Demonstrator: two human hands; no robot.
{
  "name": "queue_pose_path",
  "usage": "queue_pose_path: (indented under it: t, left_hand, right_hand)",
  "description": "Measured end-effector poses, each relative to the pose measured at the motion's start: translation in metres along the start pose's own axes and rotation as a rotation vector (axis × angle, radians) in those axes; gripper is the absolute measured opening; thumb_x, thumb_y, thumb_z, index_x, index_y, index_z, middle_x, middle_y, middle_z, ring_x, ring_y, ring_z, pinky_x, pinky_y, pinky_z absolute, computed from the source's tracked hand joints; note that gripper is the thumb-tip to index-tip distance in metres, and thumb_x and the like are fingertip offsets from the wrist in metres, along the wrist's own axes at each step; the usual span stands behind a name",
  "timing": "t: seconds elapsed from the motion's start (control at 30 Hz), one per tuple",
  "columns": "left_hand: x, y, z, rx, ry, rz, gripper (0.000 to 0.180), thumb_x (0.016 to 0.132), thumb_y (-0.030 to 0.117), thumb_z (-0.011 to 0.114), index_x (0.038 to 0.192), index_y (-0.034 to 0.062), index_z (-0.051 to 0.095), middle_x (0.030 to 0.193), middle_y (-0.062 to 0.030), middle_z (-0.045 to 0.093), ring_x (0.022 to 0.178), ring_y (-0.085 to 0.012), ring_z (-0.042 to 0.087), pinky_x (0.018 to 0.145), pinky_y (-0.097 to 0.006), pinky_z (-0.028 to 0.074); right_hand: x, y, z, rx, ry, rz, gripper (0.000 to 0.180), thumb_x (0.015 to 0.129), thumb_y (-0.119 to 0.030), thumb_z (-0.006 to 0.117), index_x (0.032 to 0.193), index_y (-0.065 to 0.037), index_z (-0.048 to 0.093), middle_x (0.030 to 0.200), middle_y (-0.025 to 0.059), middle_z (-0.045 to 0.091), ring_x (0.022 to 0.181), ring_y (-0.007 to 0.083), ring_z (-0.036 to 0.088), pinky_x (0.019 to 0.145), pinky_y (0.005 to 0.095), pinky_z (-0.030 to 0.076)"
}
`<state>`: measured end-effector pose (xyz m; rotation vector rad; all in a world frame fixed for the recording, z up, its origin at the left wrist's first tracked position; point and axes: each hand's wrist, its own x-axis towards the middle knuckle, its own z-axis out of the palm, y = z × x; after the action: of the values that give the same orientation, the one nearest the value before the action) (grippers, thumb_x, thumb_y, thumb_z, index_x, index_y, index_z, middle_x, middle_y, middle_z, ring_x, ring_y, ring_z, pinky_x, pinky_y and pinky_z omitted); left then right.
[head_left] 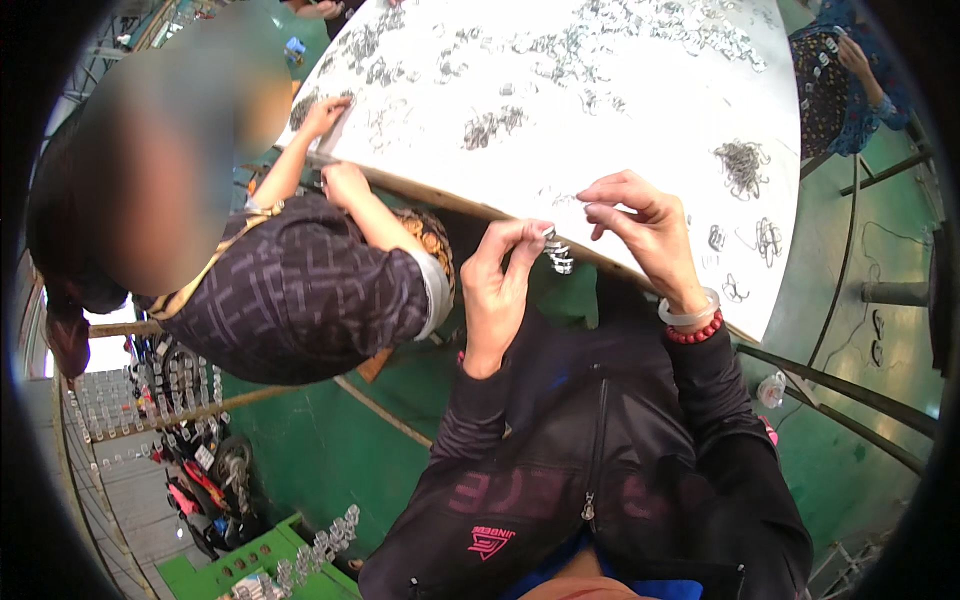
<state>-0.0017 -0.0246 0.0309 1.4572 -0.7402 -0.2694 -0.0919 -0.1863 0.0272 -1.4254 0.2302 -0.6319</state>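
Observation:
My left hand (pixel 497 280) pinches a small stack of bent metal clips (pixel 556 252) just in front of the white table's near edge (pixel 640 120). My right hand (pixel 640 225) hovers beside it over the table edge, its fingertips pinched on something thin, too small to make out. A clear bangle and a red bead bracelet (pixel 692 318) sit on my right wrist. Loose clips of bent wire (pixel 742 165) lie in small piles on the table to the right of my right hand.
A co-worker in a dark patterned top (pixel 310 290) sits close on my left, both hands at the table edge. Another person's hand and blue sleeve (pixel 865 75) are at the far right. Several clip piles (pixel 490 125) cover the table. A green floor and metal bars (pixel 850 400) lie below.

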Motion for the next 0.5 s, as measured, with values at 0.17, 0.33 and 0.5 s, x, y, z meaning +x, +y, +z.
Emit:
queue_pose_path:
  t: [0.17,0.33,0.5]
  left_hand:
    - [-0.009,-0.008,-0.008,0.120,-0.042,-0.051,0.006,0.094,0.004,0.060,0.098,-0.0017,0.058,0.100,-0.0092,0.067,0.096,-0.0148,0.062,0.088,-0.027,0.049]
    - [-0.016,-0.025,-0.004,0.041,0.016,-0.147,0.008,0.094,0.006,0.061,0.095,-0.0020,0.061,0.091,-0.0075,0.069,0.086,-0.0119,0.063,0.080,-0.026,0.049]
    - [-0.019,-0.027,-0.008,0.002,-0.010,-0.134,0.009,0.094,0.006,0.060,0.096,-0.0025,0.059,0.092,-0.0079,0.068,0.087,-0.0131,0.063,0.081,-0.027,0.050]
  right_hand:
    - [0.022,0.032,-0.059,-0.357,0.220,0.230,0.022,0.090,-0.009,0.063,0.109,0.002,0.068,0.078,0.0046,0.065,0.068,0.0093,0.059,0.060,0.0243,0.051]
    - [0.082,0.103,-0.111,-0.600,0.257,0.200,0.029,0.091,-0.013,0.060,0.114,0.003,0.066,0.079,0.0119,0.066,0.066,0.0125,0.060,0.054,0.0262,0.051]
    - [0.154,0.159,-0.138,-1.045,0.322,-0.155,0.021,0.078,-0.006,0.063,0.096,0.000,0.071,0.094,0.0222,0.063,0.090,0.0376,0.059,0.084,0.0440,0.047]
